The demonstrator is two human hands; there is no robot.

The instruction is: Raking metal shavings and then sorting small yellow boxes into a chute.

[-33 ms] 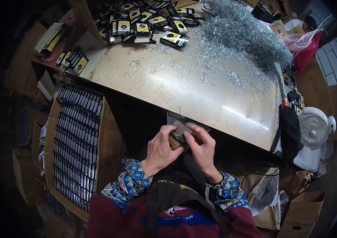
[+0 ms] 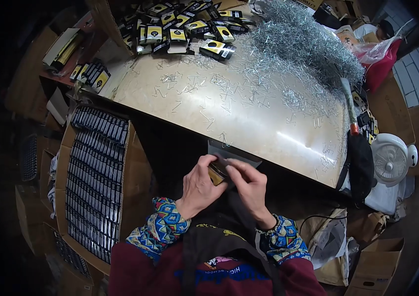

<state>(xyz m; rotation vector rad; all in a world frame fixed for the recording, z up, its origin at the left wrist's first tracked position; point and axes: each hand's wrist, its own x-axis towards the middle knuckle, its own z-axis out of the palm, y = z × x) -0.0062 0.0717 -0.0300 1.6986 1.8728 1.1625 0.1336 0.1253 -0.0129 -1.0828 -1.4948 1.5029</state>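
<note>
My left hand (image 2: 199, 187) grips a small yellow-and-dark cardboard box (image 2: 215, 176) just in front of the table edge, its fingers wrapped round the sides. Thin shiny wires seem to lie in the box's upper end, though the fingers cover much of it. At that end, my right hand (image 2: 250, 188) is closed, thumb and fingertips pressed together on the box's grey flap. Behind both hands a grey metal ledge (image 2: 246, 159) sticks out below the table (image 2: 263, 133). Bent wire hooks (image 2: 208, 117) are scattered over the tabletop.
A big heap of silvery wire hooks (image 2: 303, 39) covers the far right of the table. Black-and-yellow boxes (image 2: 177, 34) are piled at the back. On the left stands a carton (image 2: 129, 163) packed with rows of small boxes. A white fan (image 2: 389, 159) stands at the right.
The grey flap at the box's top has tipped down between the fingers. My right hand's fingers have drawn in, leaving more of the metal ledge in sight. My left hand stays nearly in place.
</note>
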